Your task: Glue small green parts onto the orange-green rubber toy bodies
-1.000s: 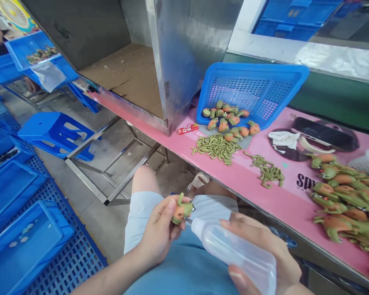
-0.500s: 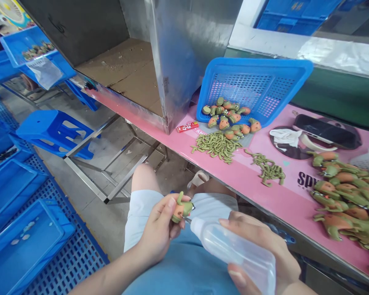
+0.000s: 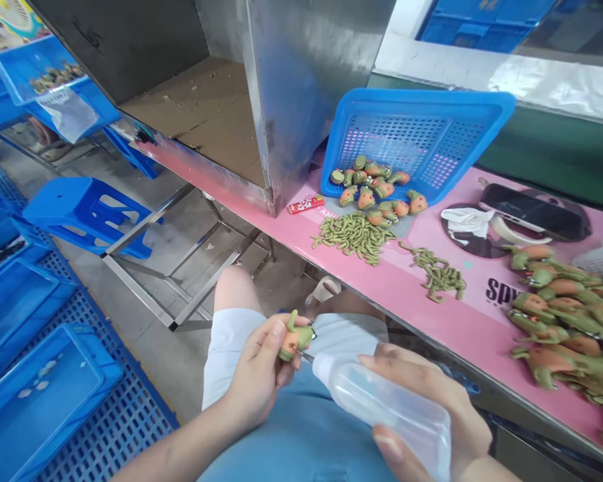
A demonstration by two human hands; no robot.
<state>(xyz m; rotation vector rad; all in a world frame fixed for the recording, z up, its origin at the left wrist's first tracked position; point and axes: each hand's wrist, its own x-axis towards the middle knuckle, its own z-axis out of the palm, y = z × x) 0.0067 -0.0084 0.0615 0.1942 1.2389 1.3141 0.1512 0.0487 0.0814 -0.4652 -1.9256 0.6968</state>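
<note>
Over the lap, the left hand (image 3: pixel 258 375) was seen closed on a small orange-and-green toy piece (image 3: pixel 295 338), pinched between thumb and fingertips with a green limb sticking up past the thumb. The piece was judged light and probably of soft, slightly springy plastic, unlikely to break; its rounded orange body appeared the surest place to be held, the thin green limb the poorest. Just right of it, a fine nozzle tip was brought against the piece's underside, belonging to a translucent squeeze bottle (image 3: pixel 386 405), which was wrapped in the right hand (image 3: pixel 432 415), fingers closed around its soft body. The bottle was judged light, pliable and likely to yield under pressure, so best gripped mid-body. Further right, on the pink tabletop (image 3: pixel 462 328), loose green limbs (image 3: pixel 354 235) were noted below a tipped blue basket (image 3: pixel 415 144), and a heap of assembled figures (image 3: pixel 565 321) lay well apart from both hands
</note>
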